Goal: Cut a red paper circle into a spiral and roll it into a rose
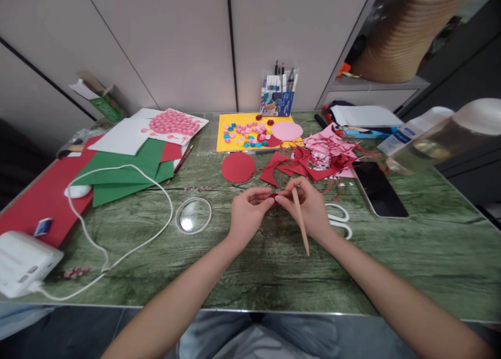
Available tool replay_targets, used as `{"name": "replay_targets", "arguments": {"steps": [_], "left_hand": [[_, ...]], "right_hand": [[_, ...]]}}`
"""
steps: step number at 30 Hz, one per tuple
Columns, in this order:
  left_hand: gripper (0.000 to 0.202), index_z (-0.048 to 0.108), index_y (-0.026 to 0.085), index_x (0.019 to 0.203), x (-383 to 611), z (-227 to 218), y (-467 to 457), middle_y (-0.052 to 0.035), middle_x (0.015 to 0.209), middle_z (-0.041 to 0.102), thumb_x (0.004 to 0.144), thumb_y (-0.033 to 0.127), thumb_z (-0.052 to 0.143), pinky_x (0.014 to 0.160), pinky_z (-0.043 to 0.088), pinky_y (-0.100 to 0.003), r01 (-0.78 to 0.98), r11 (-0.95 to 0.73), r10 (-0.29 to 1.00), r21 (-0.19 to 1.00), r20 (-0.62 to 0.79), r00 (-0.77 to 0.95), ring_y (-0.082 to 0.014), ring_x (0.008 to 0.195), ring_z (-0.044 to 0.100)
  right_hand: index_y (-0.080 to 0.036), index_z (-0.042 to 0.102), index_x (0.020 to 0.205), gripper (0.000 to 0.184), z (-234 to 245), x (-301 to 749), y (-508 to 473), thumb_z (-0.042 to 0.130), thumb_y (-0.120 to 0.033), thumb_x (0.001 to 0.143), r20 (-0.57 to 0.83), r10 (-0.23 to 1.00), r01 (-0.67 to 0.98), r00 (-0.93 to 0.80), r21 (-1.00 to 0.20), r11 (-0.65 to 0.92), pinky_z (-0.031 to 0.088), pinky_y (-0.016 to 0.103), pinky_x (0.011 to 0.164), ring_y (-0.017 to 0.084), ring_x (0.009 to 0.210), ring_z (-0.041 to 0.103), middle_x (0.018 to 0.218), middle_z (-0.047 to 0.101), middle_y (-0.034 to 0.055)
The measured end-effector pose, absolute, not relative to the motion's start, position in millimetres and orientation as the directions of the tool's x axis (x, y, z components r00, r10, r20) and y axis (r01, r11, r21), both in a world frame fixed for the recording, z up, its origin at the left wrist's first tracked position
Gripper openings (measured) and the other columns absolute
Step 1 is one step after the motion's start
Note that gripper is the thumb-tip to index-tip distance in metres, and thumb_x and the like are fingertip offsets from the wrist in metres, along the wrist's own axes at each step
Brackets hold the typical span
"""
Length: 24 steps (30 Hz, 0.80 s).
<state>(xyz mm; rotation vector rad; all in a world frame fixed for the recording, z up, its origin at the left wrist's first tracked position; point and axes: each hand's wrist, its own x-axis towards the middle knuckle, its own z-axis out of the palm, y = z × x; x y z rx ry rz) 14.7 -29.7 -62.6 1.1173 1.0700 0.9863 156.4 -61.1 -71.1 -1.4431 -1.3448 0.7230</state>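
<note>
Over the middle of the table, my left hand (251, 211) pinches a small dark red paper piece (274, 196) between thumb and fingers. The thumb and forefinger of my right hand (308, 206) grip the same piece from the other side. Also in my right hand is a pale wooden stick (301, 226), its pointed end slanting down toward me. My fingers cover most of the red piece. Just beyond lie a red paper circle (238, 167) and red paper scraps (279, 167). White-handled scissors (340, 221) rest partly hidden behind my right hand.
Small pink, blue and red pieces lie on a yellow sheet (227, 143). A phone (379, 189) and bottle (442, 142) are at right. Tape (193, 216), a white cable (136, 253), green paper (117, 189) and a charger (27, 265) occupy the left. Markers (278, 95) stand behind.
</note>
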Motion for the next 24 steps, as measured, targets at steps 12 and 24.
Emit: {"name": "replay_targets", "arguments": {"steps": [12,24], "left_hand": [[0.024,0.066,0.012,0.081,15,-73,-24,-0.0039,0.074,0.069,0.062,0.024,0.073,0.071,0.056,-0.034,-0.204,0.29,0.928,0.935,-0.224,0.296,-0.0139,0.064,0.064],[0.022,0.067,0.012,0.083,14,-72,-26,-0.0048,0.077,0.07,0.065,0.024,0.071,0.072,0.056,-0.034,-0.162,0.233,0.938,0.959,-0.178,0.297,-0.0147,0.066,0.065]], "right_hand": [[-0.024,0.048,0.081,0.015,-73,163,-55,0.058,-0.035,0.079,0.152,0.969,0.329,0.196,-0.941,0.081,0.038,0.022,0.045,0.012,0.05,0.048,0.058,0.047,-0.0065],[-0.024,0.047,0.081,0.012,-66,162,-62,0.058,-0.027,0.079,0.239,0.96,0.522,0.144,-0.843,0.132,0.046,0.026,0.055,0.014,0.055,0.057,0.064,0.057,-0.0034]]}}
